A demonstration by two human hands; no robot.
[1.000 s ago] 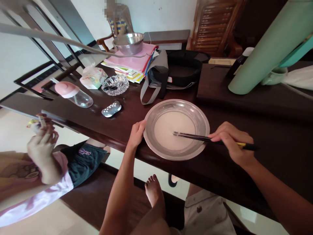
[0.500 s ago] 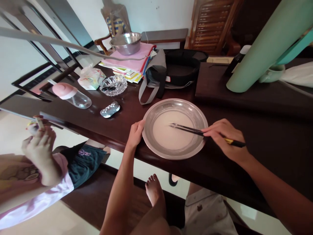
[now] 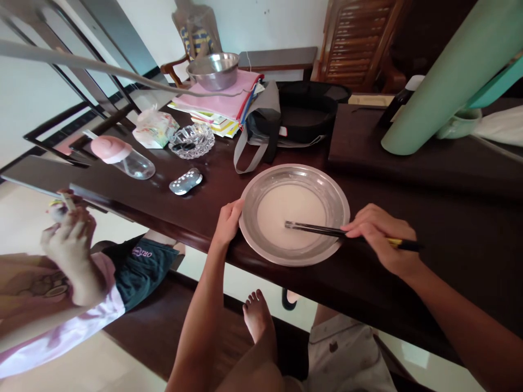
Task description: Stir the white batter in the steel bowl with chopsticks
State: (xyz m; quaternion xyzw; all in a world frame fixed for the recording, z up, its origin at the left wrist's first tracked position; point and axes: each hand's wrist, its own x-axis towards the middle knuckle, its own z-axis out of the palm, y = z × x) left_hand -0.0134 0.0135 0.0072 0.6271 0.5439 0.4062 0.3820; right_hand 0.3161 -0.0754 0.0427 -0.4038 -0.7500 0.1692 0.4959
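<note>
A round metal plate (image 3: 330, 188) holding thin white liquid sits near the front edge of the dark wooden table (image 3: 408, 272). My left hand (image 3: 227, 221) grips the plate's left rim, fingers curled on it. My right hand (image 3: 382, 233) is closed on a pair of dark chopsticks (image 3: 314, 229) with yellow bands. Their tips rest in the white liquid near the plate's middle.
Behind the plate lie a grey-strapped black bag (image 3: 294, 117), a glass ashtray (image 3: 192, 141), a pink-capped bottle (image 3: 122, 156), a silver remote (image 3: 186, 181), and a metal bowl (image 3: 213, 69) on folders. A green cylinder (image 3: 445, 76) leans at right. Another person's hand (image 3: 67, 239) is at left.
The chopstick tips moved from the plate's upper middle back down toward its lower middle, and my right hand shifted slightly right. My left hand stayed on the rim.
</note>
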